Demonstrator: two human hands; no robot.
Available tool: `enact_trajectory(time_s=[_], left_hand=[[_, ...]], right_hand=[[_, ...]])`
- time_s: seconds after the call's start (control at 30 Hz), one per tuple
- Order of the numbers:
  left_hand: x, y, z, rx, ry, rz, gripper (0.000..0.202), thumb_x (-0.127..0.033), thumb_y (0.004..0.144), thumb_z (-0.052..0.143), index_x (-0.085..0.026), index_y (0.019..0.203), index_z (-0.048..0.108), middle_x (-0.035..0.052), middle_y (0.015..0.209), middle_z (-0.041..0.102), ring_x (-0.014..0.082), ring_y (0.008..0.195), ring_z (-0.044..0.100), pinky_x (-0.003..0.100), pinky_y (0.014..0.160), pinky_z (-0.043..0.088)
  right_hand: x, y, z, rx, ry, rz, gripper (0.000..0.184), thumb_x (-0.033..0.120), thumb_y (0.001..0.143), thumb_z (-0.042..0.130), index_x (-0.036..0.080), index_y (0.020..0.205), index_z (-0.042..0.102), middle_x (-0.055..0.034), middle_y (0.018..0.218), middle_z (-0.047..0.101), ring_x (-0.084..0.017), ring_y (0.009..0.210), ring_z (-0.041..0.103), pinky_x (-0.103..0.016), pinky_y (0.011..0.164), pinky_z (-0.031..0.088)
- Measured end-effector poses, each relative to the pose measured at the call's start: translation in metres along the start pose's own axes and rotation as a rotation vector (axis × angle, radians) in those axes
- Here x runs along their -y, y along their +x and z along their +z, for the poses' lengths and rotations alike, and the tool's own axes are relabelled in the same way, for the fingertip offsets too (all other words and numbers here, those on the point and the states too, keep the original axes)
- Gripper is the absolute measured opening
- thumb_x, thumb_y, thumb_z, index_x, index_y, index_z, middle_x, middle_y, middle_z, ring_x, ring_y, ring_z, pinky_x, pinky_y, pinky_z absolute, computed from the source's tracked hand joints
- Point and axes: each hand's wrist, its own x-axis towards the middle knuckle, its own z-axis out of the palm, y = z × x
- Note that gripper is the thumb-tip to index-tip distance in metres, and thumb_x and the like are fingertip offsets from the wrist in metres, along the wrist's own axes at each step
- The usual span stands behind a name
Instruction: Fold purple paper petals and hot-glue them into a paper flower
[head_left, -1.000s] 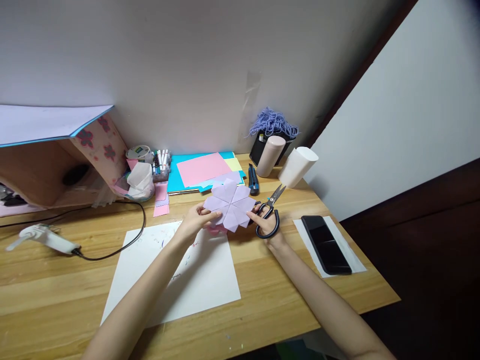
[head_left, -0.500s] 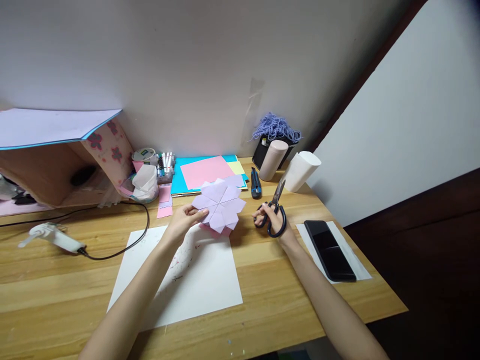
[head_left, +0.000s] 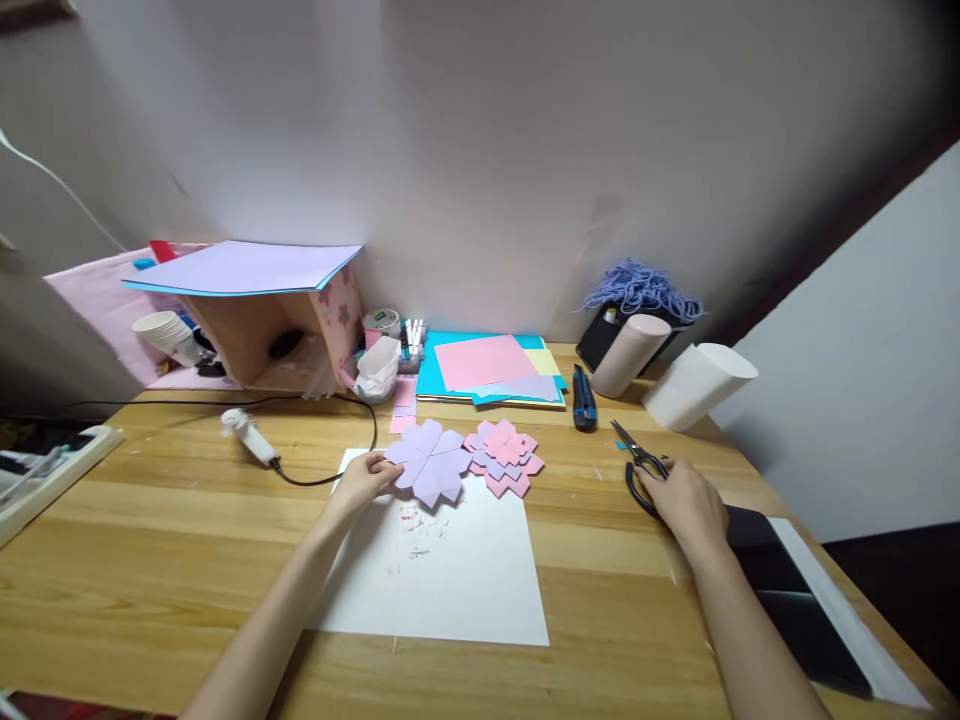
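Observation:
My left hand (head_left: 363,482) pinches the left edge of a lilac folded paper flower (head_left: 430,462), which lies low over the top edge of a white sheet (head_left: 450,570). Just to its right lies a pink and lilac layered paper flower (head_left: 504,458), touching nothing but the table and sheet. My right hand (head_left: 681,500) rests on the wooden table (head_left: 150,540), its fingers curled over the handles of black scissors (head_left: 639,462), whose blades lie flat and point away to the left.
A black phone (head_left: 787,590) on white paper lies by my right forearm. A glue gun (head_left: 247,440) with its cable, coloured paper stack (head_left: 487,368), blue cutter (head_left: 583,398), two paper rolls (head_left: 697,385), purple yarn (head_left: 641,288) and a cardboard box (head_left: 247,320) line the back.
The view swung left. My left hand lowered the lilac flower toward the white sheet, uncovering the pink flower. My right hand carried the scissors right and laid them on the table.

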Motion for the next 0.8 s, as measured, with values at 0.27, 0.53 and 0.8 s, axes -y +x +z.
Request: enact_trajectory(time_s=[0.27, 0.53, 0.8], left_hand=[[0.011, -0.001, -0.013, 0.092, -0.094, 0.066, 0.044, -0.038, 0.052, 0.075, -0.011, 0.082, 0.058, 0.0004, 0.062, 0.058, 0.0112, 0.058, 0.054, 0.022, 0.058, 0.040], [0.023, 0.006, -0.016, 0.085, -0.049, 0.136, 0.043, -0.041, 0.050, 0.075, -0.012, 0.076, 0.058, -0.0033, 0.055, 0.051, 0.0093, 0.052, 0.049, 0.020, 0.051, 0.036], [0.021, 0.001, -0.015, 0.075, -0.067, 0.098, 0.046, -0.041, 0.049, 0.076, -0.013, 0.080, 0.058, -0.0014, 0.062, 0.055, 0.0118, 0.059, 0.053, 0.022, 0.057, 0.043]], right_hand=[[0.032, -0.013, -0.004, -0.237, 0.199, -0.328, 0.025, 0.035, 0.079, 0.043, 0.016, 0.084, 0.059, -0.0148, 0.086, 0.059, -0.029, 0.089, 0.055, -0.041, 0.079, 0.042], [0.139, -0.060, 0.012, 0.349, 0.504, -0.710, 0.078, 0.048, 0.056, 0.072, 0.023, 0.123, 0.041, -0.0103, 0.119, 0.050, -0.030, 0.111, 0.044, -0.041, 0.092, 0.037], [0.154, -0.055, 0.015, 0.370, 0.413, -0.796, 0.083, 0.045, 0.054, 0.073, 0.019, 0.126, 0.041, -0.0126, 0.121, 0.049, -0.030, 0.111, 0.044, -0.039, 0.093, 0.035]])
